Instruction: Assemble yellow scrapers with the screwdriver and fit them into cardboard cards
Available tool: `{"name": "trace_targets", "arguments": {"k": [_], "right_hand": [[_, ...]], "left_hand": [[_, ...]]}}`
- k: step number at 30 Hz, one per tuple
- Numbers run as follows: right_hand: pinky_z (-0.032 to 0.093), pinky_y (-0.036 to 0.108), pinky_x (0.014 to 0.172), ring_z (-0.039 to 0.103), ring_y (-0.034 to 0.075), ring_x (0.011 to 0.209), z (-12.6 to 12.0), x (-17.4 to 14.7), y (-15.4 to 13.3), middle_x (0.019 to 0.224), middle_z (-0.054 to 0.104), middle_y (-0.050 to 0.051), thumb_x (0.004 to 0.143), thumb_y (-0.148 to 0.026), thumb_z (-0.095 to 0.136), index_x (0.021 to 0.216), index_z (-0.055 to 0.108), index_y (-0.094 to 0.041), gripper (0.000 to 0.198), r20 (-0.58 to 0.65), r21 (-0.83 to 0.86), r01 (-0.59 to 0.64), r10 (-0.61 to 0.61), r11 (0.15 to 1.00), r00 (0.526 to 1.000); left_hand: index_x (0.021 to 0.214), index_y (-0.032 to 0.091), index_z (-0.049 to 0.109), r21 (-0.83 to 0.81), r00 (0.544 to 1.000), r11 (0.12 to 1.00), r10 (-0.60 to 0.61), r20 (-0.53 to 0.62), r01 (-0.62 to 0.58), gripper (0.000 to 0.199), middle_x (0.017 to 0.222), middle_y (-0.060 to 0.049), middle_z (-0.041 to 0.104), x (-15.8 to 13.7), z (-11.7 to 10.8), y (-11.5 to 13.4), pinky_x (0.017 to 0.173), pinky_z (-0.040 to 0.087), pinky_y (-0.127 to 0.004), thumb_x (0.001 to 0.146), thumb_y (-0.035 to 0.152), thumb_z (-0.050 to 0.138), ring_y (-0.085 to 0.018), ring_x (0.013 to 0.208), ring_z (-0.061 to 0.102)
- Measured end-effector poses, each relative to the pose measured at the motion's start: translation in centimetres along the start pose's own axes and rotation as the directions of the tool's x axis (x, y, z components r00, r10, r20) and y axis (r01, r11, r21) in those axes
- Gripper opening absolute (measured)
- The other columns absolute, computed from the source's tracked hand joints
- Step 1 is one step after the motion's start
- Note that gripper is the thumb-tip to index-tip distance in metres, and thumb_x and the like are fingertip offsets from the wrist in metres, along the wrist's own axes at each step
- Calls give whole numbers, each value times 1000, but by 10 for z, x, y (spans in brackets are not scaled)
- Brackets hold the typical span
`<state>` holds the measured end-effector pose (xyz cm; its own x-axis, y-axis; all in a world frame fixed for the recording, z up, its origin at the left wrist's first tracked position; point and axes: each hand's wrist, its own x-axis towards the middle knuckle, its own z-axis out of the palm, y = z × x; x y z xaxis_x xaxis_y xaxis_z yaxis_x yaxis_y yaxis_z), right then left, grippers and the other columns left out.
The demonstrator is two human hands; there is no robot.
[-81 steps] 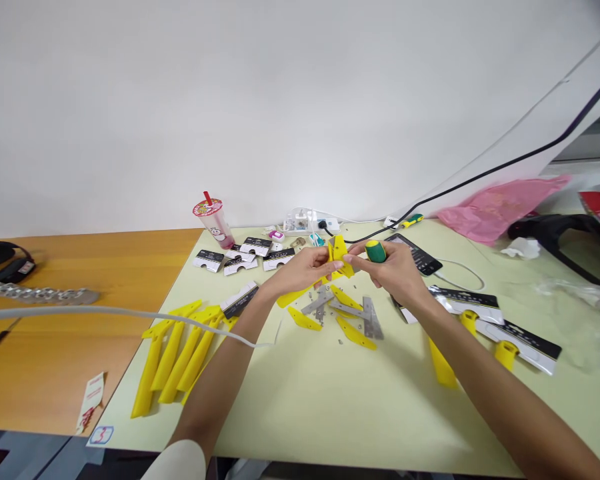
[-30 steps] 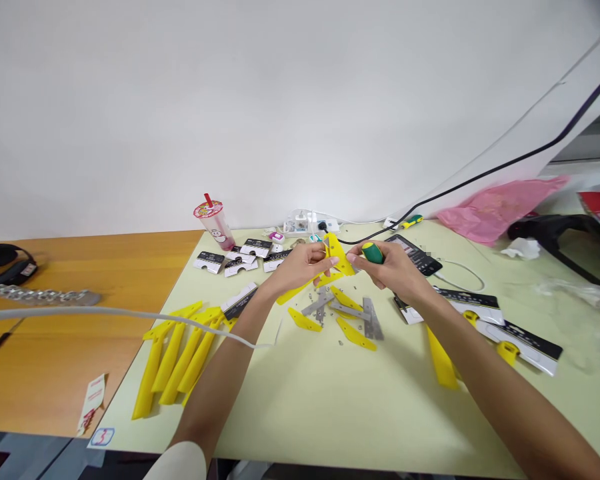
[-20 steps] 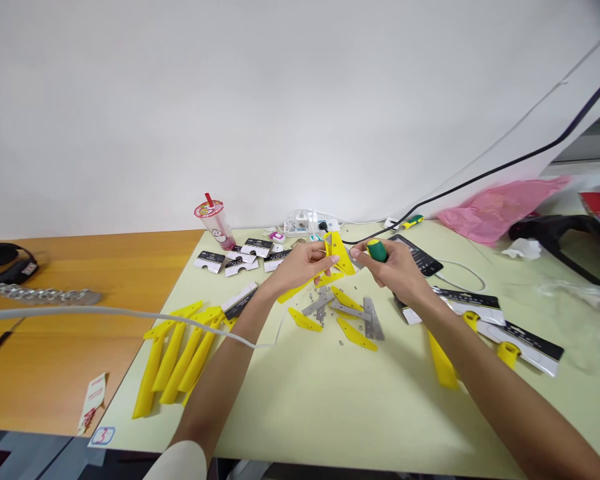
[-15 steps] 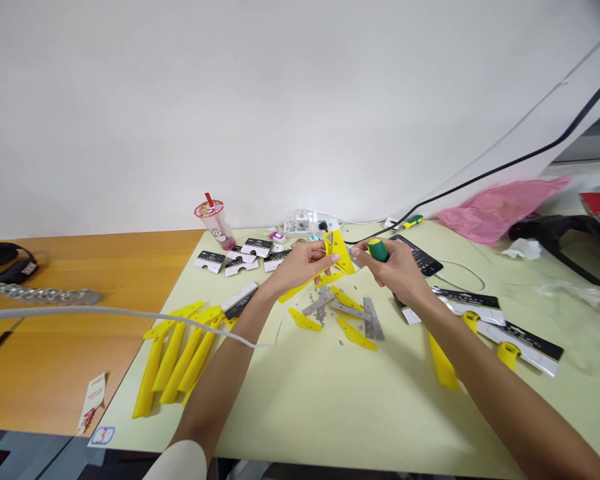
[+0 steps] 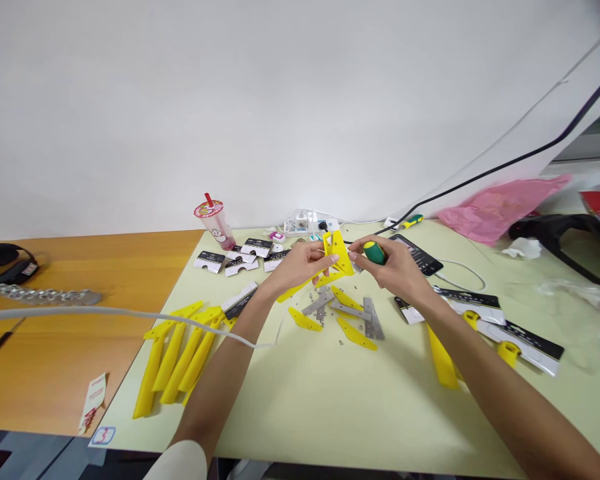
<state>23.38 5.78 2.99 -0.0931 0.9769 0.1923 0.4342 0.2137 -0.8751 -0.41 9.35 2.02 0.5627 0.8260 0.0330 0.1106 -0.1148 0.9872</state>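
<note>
My left hand (image 5: 307,261) is closed around a yellow plastic scraper handle (image 5: 338,255), its flat triangular head raised toward the camera. In my right hand (image 5: 393,265) a screwdriver with a green grip (image 5: 375,253) is tucked between thumb and fingers. The right fingertips touch or nearly touch the right edge of the yellow head; any small part between them is too small to make out. Below both hands lie grey metal blades (image 5: 374,320), yellow wing-shaped plates (image 5: 356,334) and several tiny screws (image 5: 341,343).
Several yellow handles (image 5: 173,360) lie at the left, and another (image 5: 443,360) lies beside my right forearm. Black-and-white cards (image 5: 210,261), a drink cup (image 5: 216,225), a power strip (image 5: 300,223) and a phone (image 5: 417,255) line the back. A white cable (image 5: 130,312) crosses the left side.
My right hand and the screwdriver have shifted slightly left, and the green grip has tilted a little. The yellow handle in my left hand has moved very slightly left.
</note>
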Motion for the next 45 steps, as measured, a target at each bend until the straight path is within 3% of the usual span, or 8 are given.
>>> {"name": "trace_targets", "arguments": {"k": [7, 14, 19, 24, 29, 35, 41, 45], "right_hand": [[42, 31, 52, 51, 14, 58, 2, -1, -1, 89, 75, 5, 90, -64, 82, 94, 79, -22, 43, -136, -26, 34, -38, 999, 990], [44, 31, 58, 59, 17, 66, 6, -1, 7, 94, 79, 5, 92, -58, 81, 95, 79, -22, 36, -246, -85, 131, -148, 988, 958], [43, 29, 52, 57, 15, 61, 4, 0, 5, 89, 77, 6, 89, -58, 84, 92, 79, -21, 37, -283, -37, 126, -131, 991, 950], [35, 28, 38, 46, 9, 44, 5, -1, -1, 81, 72, 3, 82, -58, 90, 93, 80, -20, 41, -245, 126, 18, 13, 992, 969], [34, 27, 37, 43, 7, 40, 7, -1, 0, 81, 72, 3, 79, -55, 93, 103, 82, -20, 43, -176, 205, -33, 69, 978, 982], [37, 27, 38, 45, 6, 42, 6, -1, -3, 105, 79, 6, 77, -57, 93, 113, 83, -21, 52, -32, 144, -79, 85, 986, 996], [38, 27, 41, 43, 10, 41, 8, -2, -3, 60, 57, -5, 82, -63, 88, 113, 82, -22, 52, -24, 111, -96, 99, 989, 995], [36, 28, 38, 43, 8, 40, 8, -1, -2, 82, 73, 1, 73, -68, 93, 104, 81, -20, 58, -53, 140, -100, 108, 985, 993]], "left_hand": [[113, 15, 77, -11, 1000, 1000, 1, -6, -1, 43, 77, -3, 70, 0, -2, 0, 55, 49, -25, 94, 53, 81, -11, 57, 57], [112, 15, 78, -41, 1000, 999, -2, -27, 1, 44, 77, -5, 69, 0, -1, 0, 55, 51, -24, 93, 54, 83, -13, 66, 60], [112, 15, 78, -46, 1000, 999, 4, -28, -5, 45, 79, -5, 69, 1, -1, -1, 54, 50, -23, 92, 54, 84, -12, 64, 59], [115, 14, 78, -59, 1000, 998, 11, -21, -12, 48, 87, -8, 71, 1, -1, -2, 56, 52, -24, 92, 55, 84, -15, 72, 63], [118, 13, 76, -61, 1000, 998, 2, 2, -2, 52, 94, -9, 72, 1, 2, 0, 56, 53, -24, 91, 57, 84, -16, 79, 66], [116, 13, 76, -47, 1000, 999, -16, 6, 16, 52, 95, -10, 74, 0, 3, 5, 57, 51, -24, 89, 56, 85, -17, 80, 66], [119, 13, 76, -50, 999, 999, -12, 32, 14, 54, 87, -7, 70, -1, 3, 5, 58, 51, -24, 89, 57, 85, -16, 79, 65], [118, 12, 77, -37, 996, 999, -18, 82, 21, 56, 89, -8, 72, -1, 3, 5, 59, 51, -24, 89, 59, 84, -16, 79, 65]]}}
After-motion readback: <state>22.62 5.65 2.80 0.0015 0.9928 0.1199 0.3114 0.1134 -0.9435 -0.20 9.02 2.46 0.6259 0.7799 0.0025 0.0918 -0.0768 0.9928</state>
